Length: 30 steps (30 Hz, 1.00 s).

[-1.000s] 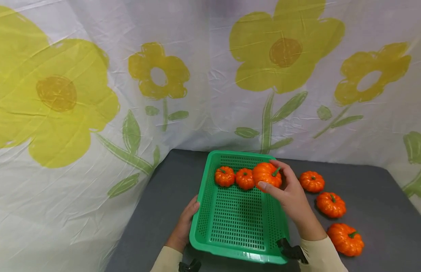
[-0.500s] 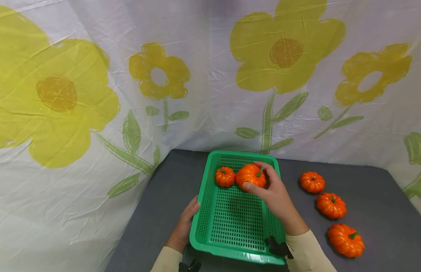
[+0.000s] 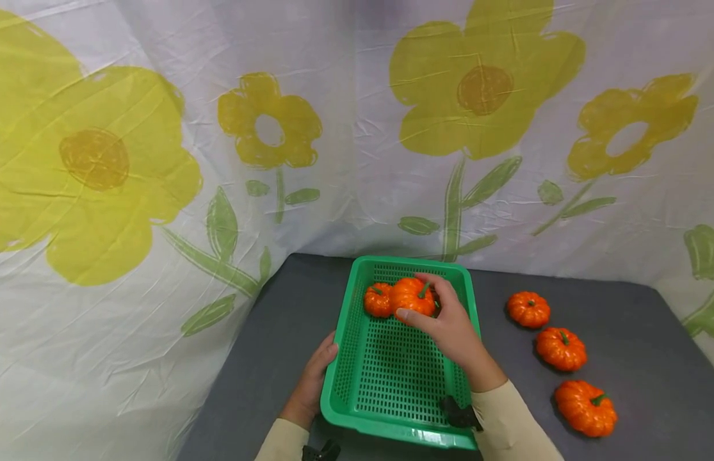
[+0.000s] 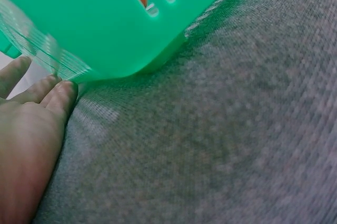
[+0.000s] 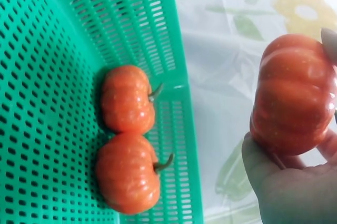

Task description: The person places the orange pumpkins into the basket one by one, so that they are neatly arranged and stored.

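A pumpkin is held by the right hand above the far end of a green basket. It is gripped between the thumb, set on its near side, and the fingers, curved round its far side, so that thumb and fingers are parted by the pumpkin's own breadth. Its green stem is left uncovered in the gap between thumb and fingers, tilted up toward the right.

The basket's left rim is clasped by the left hand. The thumb is laid at the rim, and in the left wrist view the fingertips are seen pressed against the outside of the basket, low near its bottom edge, with the fingers only slightly bent. A patch of orange is seen through one slot of the wall there.

Inside the basket, an upper pumpkin and a lower pumpkin, as placed in the right wrist view, are set side by side, touching, near the far wall. In the head view one of them is mostly hidden by the held pumpkin.

On the dark desk, to the right of the basket, a slanting row is formed by a far pumpkin, a middle pumpkin and a near pumpkin. Behind the desk, a white curtain is printed with yellow flowers.
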Available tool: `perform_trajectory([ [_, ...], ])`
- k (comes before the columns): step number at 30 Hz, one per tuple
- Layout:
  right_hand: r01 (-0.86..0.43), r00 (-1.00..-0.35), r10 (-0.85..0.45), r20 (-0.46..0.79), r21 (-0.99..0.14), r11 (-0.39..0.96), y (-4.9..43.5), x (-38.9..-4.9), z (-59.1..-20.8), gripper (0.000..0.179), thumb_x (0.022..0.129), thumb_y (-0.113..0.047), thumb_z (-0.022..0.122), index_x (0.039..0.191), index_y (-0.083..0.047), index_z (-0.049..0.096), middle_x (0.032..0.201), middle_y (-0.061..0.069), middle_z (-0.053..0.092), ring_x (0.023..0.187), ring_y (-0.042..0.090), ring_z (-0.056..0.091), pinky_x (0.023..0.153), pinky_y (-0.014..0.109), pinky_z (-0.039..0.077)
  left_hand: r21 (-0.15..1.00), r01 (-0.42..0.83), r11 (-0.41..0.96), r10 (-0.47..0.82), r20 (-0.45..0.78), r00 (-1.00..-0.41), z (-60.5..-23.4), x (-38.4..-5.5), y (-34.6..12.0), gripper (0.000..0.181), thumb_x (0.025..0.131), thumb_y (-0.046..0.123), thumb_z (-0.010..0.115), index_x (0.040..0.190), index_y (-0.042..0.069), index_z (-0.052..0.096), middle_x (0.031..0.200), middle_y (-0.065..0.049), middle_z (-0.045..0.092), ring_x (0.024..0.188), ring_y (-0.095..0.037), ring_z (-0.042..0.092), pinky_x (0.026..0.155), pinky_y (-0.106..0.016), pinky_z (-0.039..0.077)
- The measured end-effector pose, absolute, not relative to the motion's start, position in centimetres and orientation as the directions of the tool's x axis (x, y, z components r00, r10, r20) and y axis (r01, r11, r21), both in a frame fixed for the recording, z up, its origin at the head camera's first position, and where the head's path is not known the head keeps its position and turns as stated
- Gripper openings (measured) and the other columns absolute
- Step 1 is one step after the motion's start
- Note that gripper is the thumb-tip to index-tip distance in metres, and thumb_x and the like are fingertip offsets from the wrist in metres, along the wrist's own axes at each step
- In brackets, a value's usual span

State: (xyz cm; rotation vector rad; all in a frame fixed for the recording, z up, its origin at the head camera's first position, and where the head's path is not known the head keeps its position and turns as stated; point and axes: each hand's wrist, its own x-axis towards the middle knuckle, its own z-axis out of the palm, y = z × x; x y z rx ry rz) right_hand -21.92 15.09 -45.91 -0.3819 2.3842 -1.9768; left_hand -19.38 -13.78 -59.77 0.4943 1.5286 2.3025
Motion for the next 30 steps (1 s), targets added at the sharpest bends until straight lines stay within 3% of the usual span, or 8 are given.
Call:
perform_trajectory([
  [9,-0.198,-0.96,-0.237,0.147,-0.957,0.212,13.4,-22.8,-46.3,0.071,0.098,-0.028,0.085,0.158,-0.01,0.05,0.15,0.018,0.041,0.119,0.035,0.057,0.092,0.04,0.059,0.927,-0.084,-0.367,0.461,0.103,-0.882,-60.1,-19.6,-13.7,0.066,0.118,0.036,0.026,0.175,0.007,0.011,0.17,-0.033,0.024,0.149,-0.045,0.042,0.119,-0.059,0.041],
  [20,-0.216,-0.959,-0.241,0.148,-0.934,0.286,11.8,-23.5,-46.5,0.077,0.096,-0.033,0.087,0.158,-0.006,0.05,0.147,0.018,0.046,0.119,0.033,0.057,0.095,0.045,0.057,0.944,-0.034,-0.33,0.432,0.119,-0.894,-60.4,-19.6,-13.4,0.067,0.116,0.033,0.031,0.175,0.005,0.013,0.172,-0.032,0.021,0.152,-0.05,0.034,0.119,-0.053,0.042],
  [30,-0.172,-0.963,-0.258,0.08,-0.917,0.359,10.8,-25.3,-49.1,0.08,0.095,-0.035,0.088,0.156,0.002,0.051,0.144,0.016,0.052,0.115,0.03,0.061,0.093,0.046,0.059,0.934,-0.086,-0.347,0.456,0.088,-0.886,-60.1,-20.1,-13.6,0.067,0.118,0.038,0.026,0.175,0.006,0.011,0.17,-0.034,0.024,0.148,-0.046,0.043,0.116,-0.056,0.044],
])
